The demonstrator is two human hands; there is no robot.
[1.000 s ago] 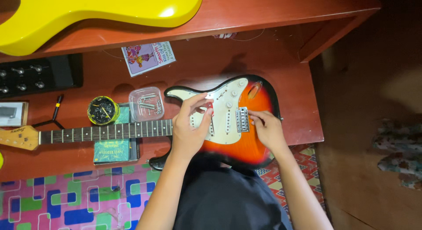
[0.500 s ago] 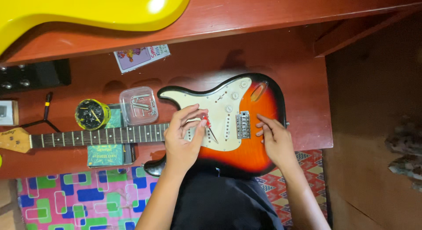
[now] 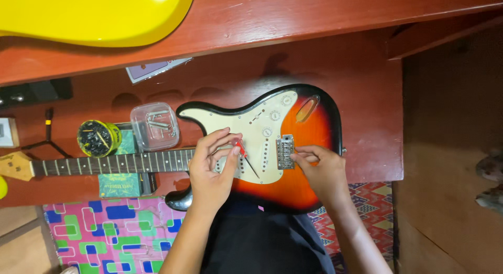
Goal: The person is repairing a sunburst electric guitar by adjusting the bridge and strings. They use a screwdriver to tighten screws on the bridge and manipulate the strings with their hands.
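Sunburst electric guitar with a cream pickguard (image 3: pixel 309 132) lies flat on your red wooden desk (image 3: pixel 367 96), neck pointing left past a clear plastic box of screws (image 3: pixel 154 125). Your left hand (image 3: pixel 212 172) has its grip closed on a red-handled screwdriver (image 3: pixel 243 154) over the pickguard. Your right hand (image 3: pixel 322 172) pinches the metal bridge (image 3: pixel 285 151).

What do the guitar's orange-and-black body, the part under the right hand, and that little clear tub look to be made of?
Guitar body: probably wood under glossy lacquer; it shines, and the orange fades to black. Bridge at the right hand: bright silvery metal. Tub: clear plastic, its contents show through.
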